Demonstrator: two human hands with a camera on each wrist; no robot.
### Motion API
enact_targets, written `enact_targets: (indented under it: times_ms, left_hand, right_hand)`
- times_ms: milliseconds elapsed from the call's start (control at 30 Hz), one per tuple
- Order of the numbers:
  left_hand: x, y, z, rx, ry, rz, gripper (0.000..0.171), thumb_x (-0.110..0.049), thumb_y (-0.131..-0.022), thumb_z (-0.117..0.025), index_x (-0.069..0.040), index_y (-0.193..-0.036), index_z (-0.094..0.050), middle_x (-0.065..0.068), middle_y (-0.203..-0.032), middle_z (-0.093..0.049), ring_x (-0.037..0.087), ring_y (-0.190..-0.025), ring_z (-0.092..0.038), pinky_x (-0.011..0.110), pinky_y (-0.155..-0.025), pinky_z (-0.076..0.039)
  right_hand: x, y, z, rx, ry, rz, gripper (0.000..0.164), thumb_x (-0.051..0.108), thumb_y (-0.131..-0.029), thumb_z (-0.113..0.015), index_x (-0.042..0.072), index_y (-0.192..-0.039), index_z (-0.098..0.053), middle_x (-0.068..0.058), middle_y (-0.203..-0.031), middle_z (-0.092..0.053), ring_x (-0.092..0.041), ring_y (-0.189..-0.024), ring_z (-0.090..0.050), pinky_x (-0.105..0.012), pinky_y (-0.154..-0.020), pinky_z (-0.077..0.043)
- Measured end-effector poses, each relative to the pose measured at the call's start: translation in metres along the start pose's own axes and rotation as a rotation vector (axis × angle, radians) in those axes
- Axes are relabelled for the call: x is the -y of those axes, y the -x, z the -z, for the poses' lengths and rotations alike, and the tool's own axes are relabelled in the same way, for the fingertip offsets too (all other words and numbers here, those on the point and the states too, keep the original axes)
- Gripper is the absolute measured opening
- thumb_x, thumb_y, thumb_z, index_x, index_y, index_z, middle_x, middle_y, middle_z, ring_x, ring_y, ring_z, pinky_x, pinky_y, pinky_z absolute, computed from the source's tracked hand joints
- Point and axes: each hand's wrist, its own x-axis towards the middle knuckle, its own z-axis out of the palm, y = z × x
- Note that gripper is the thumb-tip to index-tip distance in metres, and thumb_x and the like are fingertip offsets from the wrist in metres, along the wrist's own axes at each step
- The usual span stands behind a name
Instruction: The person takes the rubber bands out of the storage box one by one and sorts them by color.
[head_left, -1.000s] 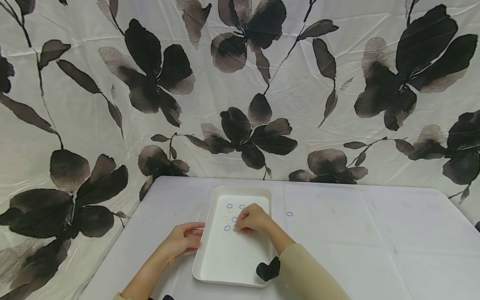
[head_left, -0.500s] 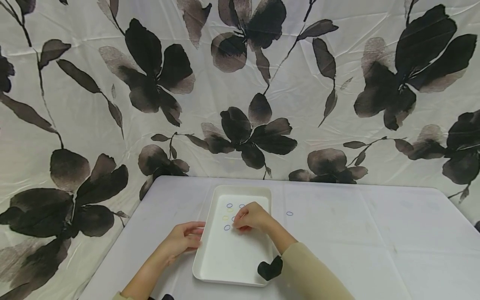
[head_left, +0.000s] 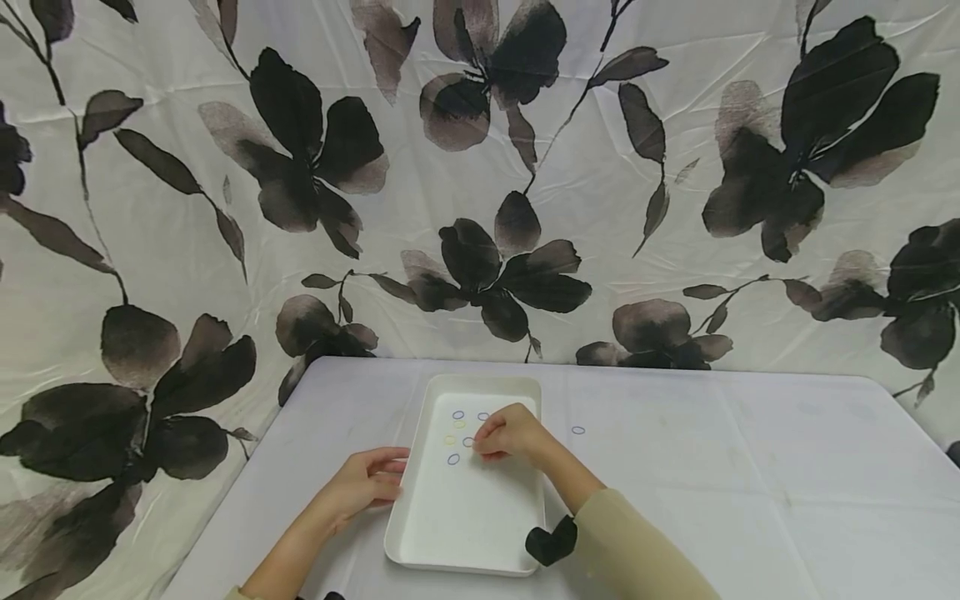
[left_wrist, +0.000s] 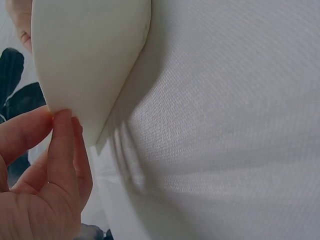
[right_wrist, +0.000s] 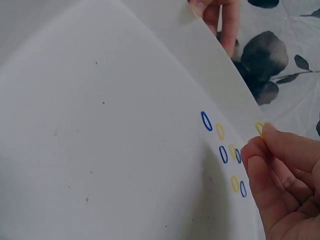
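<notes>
A white tray (head_left: 465, 517) lies on the table, and several small thin rings, blue and yellow, lie loose toward its far end. Among them are a blue ring (head_left: 453, 459) and a yellow ring (right_wrist: 220, 131). My right hand (head_left: 513, 433) is over the tray beside these rings. Between its thumb and index fingertips it pinches another yellow ring (right_wrist: 259, 129), raised off the tray floor. At the tray's left side, my left hand (head_left: 367, 481) grips the rim with thumb and fingertips (left_wrist: 62, 120).
One more blue ring (head_left: 578, 431) lies on the white tablecloth (head_left: 720, 483) right of the tray. Behind the table hangs a white cloth with dark flowers (head_left: 480, 275). A black heart-shaped piece (head_left: 551, 540) is at the right sleeve.
The right hand shifts slightly left, then back right, over the same part of the tray, while its forearm moves a little rightward. The left hand keeps its place on the rim.
</notes>
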Motion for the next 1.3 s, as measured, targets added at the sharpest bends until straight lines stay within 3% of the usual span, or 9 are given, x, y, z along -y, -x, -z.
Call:
enact_targets:
  times_ms: [300, 667, 1300]
  left_hand:
    - [0.000, 0.000, 0.001, 0.010, 0.008, -0.007, 0.060, 0.011, -0.072, -0.064, 0.010, -0.129, -0.046, 0.019, -0.111, -0.057, 0.020, -0.087, -0.060, 0.034, -0.072, -0.053]
    - [-0.001, -0.001, -0.001, 0.006, -0.007, -0.004, 0.059, 0.011, -0.072, -0.064, 0.009, -0.129, -0.046, 0.019, -0.110, -0.057, 0.020, -0.085, -0.060, 0.035, -0.073, -0.054]
    - [-0.002, 0.000, -0.001, 0.016, 0.001, -0.007, 0.058, 0.012, -0.074, -0.063, 0.010, -0.129, -0.045, 0.021, -0.111, -0.058, 0.023, -0.088, -0.060, 0.035, -0.072, -0.054]
  right_hand:
    - [-0.002, 0.002, 0.009, 0.005, -0.023, 0.040, 0.009, -0.004, -0.074, -0.072, -0.008, -0.080, -0.067, -0.010, -0.069, -0.066, -0.015, -0.058, -0.063, -0.030, -0.060, -0.055]
    - [0.002, 0.006, 0.025, -0.040, -0.012, 0.004, 0.010, -0.001, -0.075, -0.073, -0.005, -0.082, -0.067, -0.006, -0.068, -0.065, -0.015, -0.060, -0.063, -0.029, -0.061, -0.055]
    - [0.001, 0.016, 0.050, -0.041, -0.032, -0.017, 0.010, -0.003, -0.076, -0.072, -0.008, -0.082, -0.066, -0.008, -0.069, -0.065, -0.015, -0.060, -0.063, -0.031, -0.062, -0.055]
